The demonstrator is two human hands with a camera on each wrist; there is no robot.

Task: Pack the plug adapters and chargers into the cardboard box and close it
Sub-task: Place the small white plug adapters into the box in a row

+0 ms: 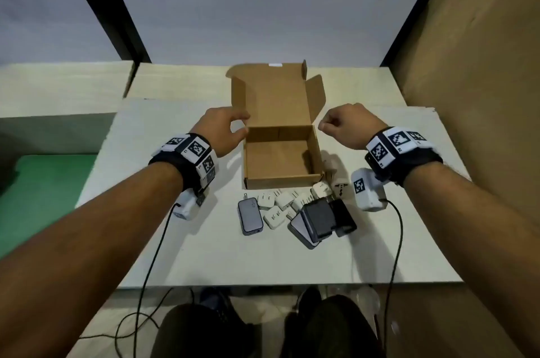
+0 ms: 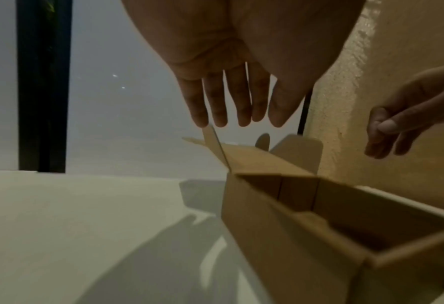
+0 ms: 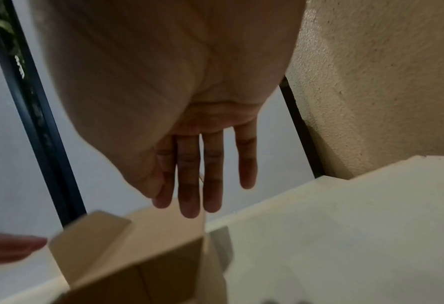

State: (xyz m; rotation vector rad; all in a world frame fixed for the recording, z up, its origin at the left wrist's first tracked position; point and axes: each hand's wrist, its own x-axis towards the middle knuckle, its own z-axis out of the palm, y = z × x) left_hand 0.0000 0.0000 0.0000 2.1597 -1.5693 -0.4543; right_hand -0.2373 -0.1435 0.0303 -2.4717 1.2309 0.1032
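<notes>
An open cardboard box [image 1: 280, 182] stands mid-table with nothing inside, its lid [image 1: 277, 94] upright at the back. My left hand [image 1: 241, 123] hovers at the box's left side flap [image 1: 238, 97] with relaxed fingers [image 2: 218, 115] just above the flap's tip, holding nothing. Beside the right flap [image 1: 317, 97], my right hand [image 1: 328, 123] is loosely curled and empty; in the right wrist view its fingers [image 3: 189, 185] hang over the box [image 3: 143, 267]. In front of the box lie several white plug adapters [image 1: 283, 201], a grey charger [image 1: 249, 215] and dark chargers [image 1: 324, 220].
The white table [image 1: 175, 240] ends at a near edge above my knees. A brown wall [image 1: 482, 65] rises close on the right, and a green surface [image 1: 43, 196] lies lower on the left. Black cables [image 1: 157, 255] trail from both wrist cameras.
</notes>
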